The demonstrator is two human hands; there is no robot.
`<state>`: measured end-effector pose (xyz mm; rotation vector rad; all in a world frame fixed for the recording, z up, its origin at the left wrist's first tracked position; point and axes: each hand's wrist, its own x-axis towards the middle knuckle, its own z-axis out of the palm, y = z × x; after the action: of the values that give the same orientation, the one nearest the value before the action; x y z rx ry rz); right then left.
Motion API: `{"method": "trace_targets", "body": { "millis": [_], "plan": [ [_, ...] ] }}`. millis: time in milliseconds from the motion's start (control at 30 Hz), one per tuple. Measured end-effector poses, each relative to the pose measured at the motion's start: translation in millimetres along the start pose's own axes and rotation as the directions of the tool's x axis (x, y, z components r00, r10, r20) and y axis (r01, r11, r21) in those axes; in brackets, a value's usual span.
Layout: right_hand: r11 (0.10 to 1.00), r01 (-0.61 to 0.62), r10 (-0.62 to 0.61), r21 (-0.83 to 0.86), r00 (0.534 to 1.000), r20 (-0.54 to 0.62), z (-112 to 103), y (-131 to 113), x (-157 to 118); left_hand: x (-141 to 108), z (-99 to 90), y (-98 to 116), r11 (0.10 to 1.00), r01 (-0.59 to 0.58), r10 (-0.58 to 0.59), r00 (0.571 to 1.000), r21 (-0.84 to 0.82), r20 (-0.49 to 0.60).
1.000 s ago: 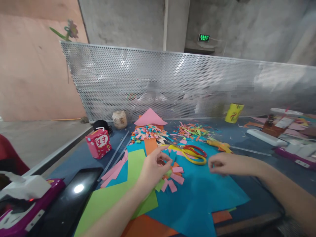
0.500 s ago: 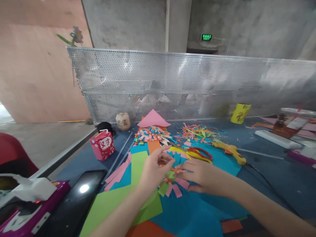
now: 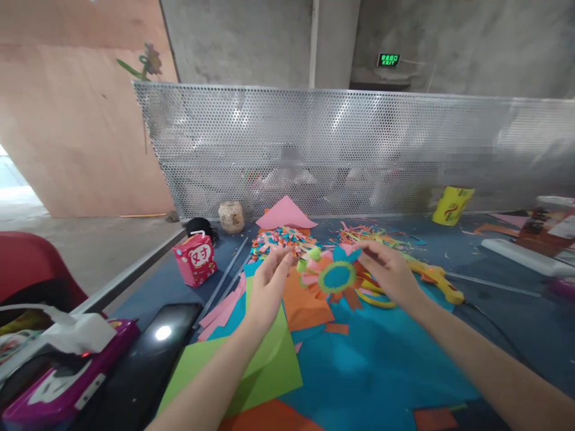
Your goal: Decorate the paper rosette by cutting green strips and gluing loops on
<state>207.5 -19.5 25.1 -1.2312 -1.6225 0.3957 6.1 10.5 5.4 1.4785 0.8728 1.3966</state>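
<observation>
A paper flower [image 3: 338,276] is held up above the blue sheet, its face toward me. It has a blue centre, a green ring and petals in blue, pink, orange and green. My right hand [image 3: 389,272] pinches its upper right edge between thumb and fingers. To the flower's left, my left hand [image 3: 269,284] is raised with its fingers apart, just short of the petals. Beneath lie an orange paper [image 3: 308,308], a green paper [image 3: 269,353] and the blue sheet [image 3: 359,365]. Scissors [image 3: 376,299] are partly hidden behind the flower and my right hand.
A yellow glue gun [image 3: 438,278] with a cord lies at right. Paper shreds [image 3: 372,236] and a fringed paper pile [image 3: 283,239] sit toward the mesh panel [image 3: 278,131]. A red drink carton [image 3: 195,258], a phone [image 3: 144,353] and a power strip [image 3: 72,383] are at left.
The flower has been raised and turned so its blue centre faces me. My left hand has moved off the petals to the left. The orange paper beneath is now visible.
</observation>
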Motion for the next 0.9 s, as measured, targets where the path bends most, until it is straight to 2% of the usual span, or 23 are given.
{"method": "trace_targets", "body": {
  "millis": [67, 200, 300, 433, 567, 633, 767, 833, 900],
  "plan": [
    [0.985, -0.106, 0.11, 0.135, 0.994, -0.018, 5, -3, 6, 0, 0.2, -3, 0.991, 0.075, -0.062, 0.991, -0.107, 0.115],
    [0.882, -0.291, 0.281, 0.372, 0.956, 0.082, 15, 4, 8, -3, 5.6, -9, 0.941, 0.257, -0.191, 0.94, -0.219, 0.283],
    [0.85, -0.361, 0.353, 0.383, 0.931, 0.093, 16, 14, 5, -5, 10.2, -10, 0.938, 0.281, -0.219, 0.934, -0.203, 0.283],
    [0.799, -0.44, 0.435, 0.411, 0.893, 0.11, 12, 24, 2, -5, 13.3, -12, 0.91, 0.362, -0.324, 0.925, -0.201, 0.198],
    [0.759, -0.461, 0.402, 0.46, 0.887, 0.227, 8, 27, -1, -3, 12.9, -14, 0.872, 0.412, -0.388, 0.911, -0.266, 0.14],
    [0.797, -0.443, 0.362, 0.41, 0.894, 0.263, 7, 28, -3, -2, 12.2, -15, 0.864, 0.41, -0.393, 0.912, -0.293, 0.118],
    [0.881, -0.319, 0.202, 0.349, 0.921, 0.332, 8, 28, -4, -1, 11.5, -14, 0.877, 0.408, -0.399, 0.913, -0.253, 0.089],
    [0.895, -0.292, 0.175, 0.337, 0.925, 0.337, 7, 27, -4, -1, 11.4, -12, 0.888, 0.396, -0.385, 0.918, -0.234, 0.094],
    [0.903, -0.295, 0.205, 0.312, 0.935, 0.291, 3, 26, -3, -1, 10.9, -11, 0.899, 0.365, -0.353, 0.931, -0.241, 0.093]
  ]
}}
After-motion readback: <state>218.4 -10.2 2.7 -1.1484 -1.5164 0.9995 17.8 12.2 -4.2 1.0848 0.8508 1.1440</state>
